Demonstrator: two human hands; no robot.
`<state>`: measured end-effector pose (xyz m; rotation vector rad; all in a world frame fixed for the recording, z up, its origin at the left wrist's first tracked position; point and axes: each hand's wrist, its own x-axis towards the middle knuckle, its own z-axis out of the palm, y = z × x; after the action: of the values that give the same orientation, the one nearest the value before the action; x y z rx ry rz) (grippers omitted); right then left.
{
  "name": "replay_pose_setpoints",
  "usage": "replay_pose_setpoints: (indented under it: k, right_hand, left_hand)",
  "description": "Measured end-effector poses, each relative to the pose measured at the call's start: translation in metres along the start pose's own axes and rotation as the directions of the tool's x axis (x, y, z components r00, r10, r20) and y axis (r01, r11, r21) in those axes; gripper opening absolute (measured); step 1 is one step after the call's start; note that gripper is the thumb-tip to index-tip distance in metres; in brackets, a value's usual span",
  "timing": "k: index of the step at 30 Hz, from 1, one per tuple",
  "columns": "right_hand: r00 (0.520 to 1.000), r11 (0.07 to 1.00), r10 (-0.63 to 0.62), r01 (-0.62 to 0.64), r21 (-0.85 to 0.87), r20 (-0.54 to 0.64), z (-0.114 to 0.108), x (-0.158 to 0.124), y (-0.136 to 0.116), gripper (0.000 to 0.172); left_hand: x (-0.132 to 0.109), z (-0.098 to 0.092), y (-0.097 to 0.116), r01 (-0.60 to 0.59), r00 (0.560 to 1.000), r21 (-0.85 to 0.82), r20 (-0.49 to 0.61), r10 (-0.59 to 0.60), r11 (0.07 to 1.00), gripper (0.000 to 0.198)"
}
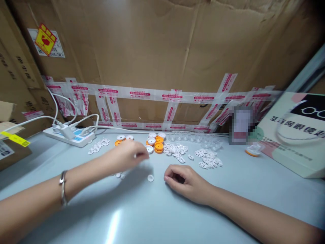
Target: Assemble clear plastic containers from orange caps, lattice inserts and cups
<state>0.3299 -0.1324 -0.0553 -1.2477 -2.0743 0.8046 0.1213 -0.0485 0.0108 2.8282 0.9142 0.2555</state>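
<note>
My left hand (133, 154) hovers over the table with its fingers bent together in a pinch; whatever they hold, if anything, is too blurred to make out. Just beyond its fingertips stand white round caps (149, 149) and orange round caps (158, 146), some stacked. Below the hand lies a single small white disc (150, 178), and a few more small discs (118, 175) show partly under the forearm. My right hand (186, 183) rests on the table, loosely curled with thumb against forefinger and nothing visible in it. Thin white cut-out pieces (175, 149) lie in a heap beyond it.
A second heap of white cut-outs (208, 158) lies to the right, with clear plastic parts (195, 139) behind. White discs (98, 145) sit in rows at left, near a power strip (76, 137). A printed box (291, 149) and an orange-based piece (252, 150) stand right.
</note>
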Motion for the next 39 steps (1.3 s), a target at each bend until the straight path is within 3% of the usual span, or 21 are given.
replay_pose_setpoints:
  k: [2, 5, 9, 19, 22, 25, 28, 31, 33, 39]
  right_hand:
    - [1.0, 1.0, -0.002, 0.002, -0.002, -0.002, 0.0, 0.0, -0.001, 0.013]
    - [1.0, 1.0, 0.005, -0.005, -0.003, 0.005, -0.001, 0.001, -0.002, 0.013]
    - [1.0, 1.0, 0.01, -0.01, 0.003, 0.01, -0.002, 0.001, -0.001, 0.013]
    - [1.0, 1.0, 0.015, -0.015, 0.013, 0.003, -0.001, 0.001, -0.001, 0.013]
    - [1.0, 1.0, 0.018, -0.018, 0.016, 0.006, -0.002, 0.0, -0.001, 0.013]
    - [1.0, 1.0, 0.012, -0.012, 0.016, 0.005, -0.002, 0.0, 0.0, 0.013]
    - [1.0, 1.0, 0.003, -0.003, 0.019, -0.005, -0.002, 0.0, 0.002, 0.013]
    - [1.0, 1.0, -0.016, 0.016, 0.019, -0.011, -0.002, 0.0, 0.003, 0.013]
    - [1.0, 0.999, -0.026, 0.027, 0.02, -0.011, -0.001, 0.0, 0.003, 0.013]
    - [1.0, 1.0, -0.022, 0.022, 0.021, -0.014, -0.002, 0.001, 0.002, 0.012]
  left_hand:
    - [0.004, -0.011, -0.028, 0.165, 0.979, 0.034, -0.13, -0.159, 0.986, 0.022]
    - [0.006, -0.02, -0.069, 0.367, 0.92, 0.09, -0.185, -0.347, 0.926, 0.033]
    - [0.005, -0.016, -0.097, 0.403, 0.912, 0.099, -0.121, -0.391, 0.91, 0.047]
    - [0.012, -0.004, -0.117, 0.427, 0.904, 0.099, -0.084, -0.42, 0.899, 0.04]
    - [0.012, -0.004, -0.108, 0.43, 0.897, 0.074, -0.143, -0.417, 0.9, 0.042]
    - [0.011, -0.001, -0.079, 0.352, 0.918, -0.009, -0.195, -0.346, 0.936, 0.04]
    - [0.007, 0.006, -0.039, -0.017, 0.983, -0.243, -0.179, -0.028, 0.97, 0.033]
    - [0.002, 0.014, -0.009, -0.291, 0.957, -0.32, -0.091, 0.277, 0.901, 0.023]
    - [-0.001, 0.018, -0.001, -0.345, 0.933, -0.337, -0.025, 0.358, 0.876, 0.021]
    - [-0.002, 0.026, -0.007, -0.347, 0.922, -0.295, 0.068, 0.382, 0.89, 0.022]
